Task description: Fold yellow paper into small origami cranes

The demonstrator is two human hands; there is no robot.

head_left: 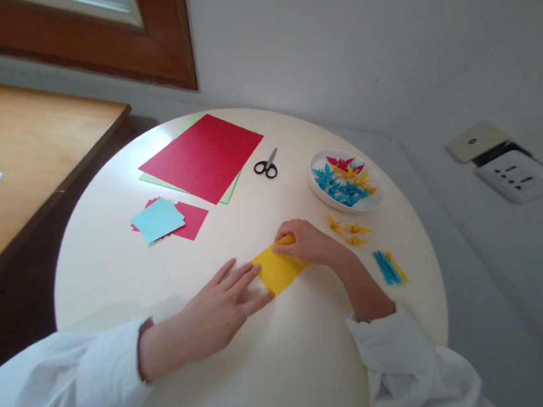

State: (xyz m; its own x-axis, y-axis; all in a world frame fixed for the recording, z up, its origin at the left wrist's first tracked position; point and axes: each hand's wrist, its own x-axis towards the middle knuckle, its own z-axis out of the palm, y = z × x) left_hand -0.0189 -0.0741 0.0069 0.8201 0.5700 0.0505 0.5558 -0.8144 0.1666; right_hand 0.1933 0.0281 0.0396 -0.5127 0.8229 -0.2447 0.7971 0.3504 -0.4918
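Note:
A square of yellow paper point(280, 269) lies on the white round table in front of me. My right hand point(302, 240) pinches its far edge with curled fingers, and the paper bends up slightly there. Spread and stretched out, the fingers of my left hand point(221, 307) rest with their tips on the paper's near left edge. Just beyond my right wrist are several small yellow folded paper cranes point(348, 230). To the right of them lie narrow blue and yellow paper strips point(389, 268).
Behind the cranes stands a white dish point(343, 206) of red, yellow and blue cranes. Scissors point(267, 165) lie near the middle back. Large red paper point(203, 157) covers green sheets at back left, with small light-blue squares point(158, 220) and red ones nearer. A wall borders the table.

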